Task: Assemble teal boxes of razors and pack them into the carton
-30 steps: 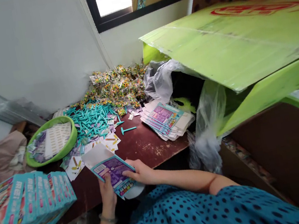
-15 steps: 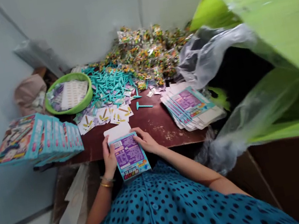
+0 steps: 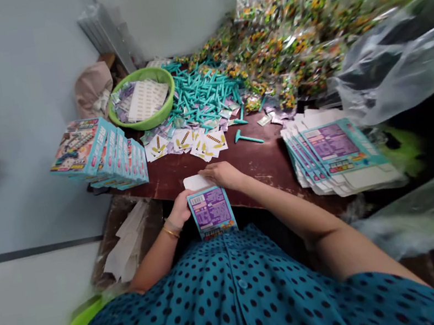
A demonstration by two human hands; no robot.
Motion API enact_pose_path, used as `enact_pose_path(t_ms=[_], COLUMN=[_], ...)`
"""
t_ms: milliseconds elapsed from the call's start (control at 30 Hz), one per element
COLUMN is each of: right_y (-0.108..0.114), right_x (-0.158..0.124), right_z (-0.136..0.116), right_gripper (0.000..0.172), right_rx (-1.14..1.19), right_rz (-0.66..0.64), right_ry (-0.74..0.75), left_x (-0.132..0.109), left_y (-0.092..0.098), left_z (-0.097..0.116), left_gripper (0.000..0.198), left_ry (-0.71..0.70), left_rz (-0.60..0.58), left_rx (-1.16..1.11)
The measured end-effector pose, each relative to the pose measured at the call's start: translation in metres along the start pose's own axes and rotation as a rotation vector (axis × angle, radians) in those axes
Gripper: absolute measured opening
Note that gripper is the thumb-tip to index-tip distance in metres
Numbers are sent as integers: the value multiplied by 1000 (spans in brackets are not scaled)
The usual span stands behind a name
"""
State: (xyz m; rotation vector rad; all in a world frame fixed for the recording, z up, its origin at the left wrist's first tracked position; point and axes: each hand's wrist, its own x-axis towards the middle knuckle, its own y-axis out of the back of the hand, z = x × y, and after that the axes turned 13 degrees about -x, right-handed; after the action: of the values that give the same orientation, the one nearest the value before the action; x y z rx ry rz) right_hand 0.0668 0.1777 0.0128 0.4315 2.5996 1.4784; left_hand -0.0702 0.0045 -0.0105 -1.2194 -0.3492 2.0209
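Observation:
A small teal and purple cardboard box [image 3: 211,211] leans against my front at the table's edge, printed back upward and a white top flap [image 3: 196,183] raised at its far end. My left hand [image 3: 180,209] grips the box's left side near the top. At the upper right corner, my right hand [image 3: 222,175] has its fingers bent over the flap, closed on the box's top. Whether anything lies inside the box is hidden. Beyond the hands are white picture cards [image 3: 209,144] and a loose turquoise plastic hammer [image 3: 248,137].
Finished-looking boxes [image 3: 93,151] stand stacked at left, beside a green basin [image 3: 169,95] of sachets and sheets. Turquoise hammers [image 3: 205,94] lie heaped behind. Bagged colourful pieces [image 3: 288,43] pile along the wall. Flat boxes [image 3: 332,148] overlap at right, near clear plastic [image 3: 399,52].
My view has swung right-to-left across the scene, shifting the table rightward in the picture. My right hand has moved from the box's right edge up to its flap.

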Motion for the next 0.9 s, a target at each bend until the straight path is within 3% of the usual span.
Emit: enact_pose_path(t_ms=[100, 200, 333, 467, 567, 767, 833, 900], right_y=[-12, -26, -33, -21, -13, -42, -47, -36], right_x=[-8, -17, -18, -24, -42, -84, -88, -85], right_z=[-7, -7, 0, 10, 16, 13, 8, 0], right_gripper=[33, 36, 27, 31, 38, 40, 39, 42], right_rx=[206, 471, 449, 427, 416, 429, 474, 507], right_rz=[9, -10, -59, -116, -156, 140, 197, 273], right_ry=[71, -41, -186, 0, 109, -88, -112, -138], left_x=[5, 6, 4, -6, -12, -12, -12, -12], left_y=[8, 14, 13, 9, 12, 20, 13, -3], left_z=[-3, -9, -20, -34, -45, -55, -49, -33], left_gripper=[32, 27, 30, 36, 26, 28, 29, 29], left_ry=[-42, -80, -110, -346, -532, -640, -670, -752], left_rz=[35, 45, 48, -43, -40, 34, 9, -30], left_rx=[-28, -28, -48, -55, 174, 301, 349, 374])
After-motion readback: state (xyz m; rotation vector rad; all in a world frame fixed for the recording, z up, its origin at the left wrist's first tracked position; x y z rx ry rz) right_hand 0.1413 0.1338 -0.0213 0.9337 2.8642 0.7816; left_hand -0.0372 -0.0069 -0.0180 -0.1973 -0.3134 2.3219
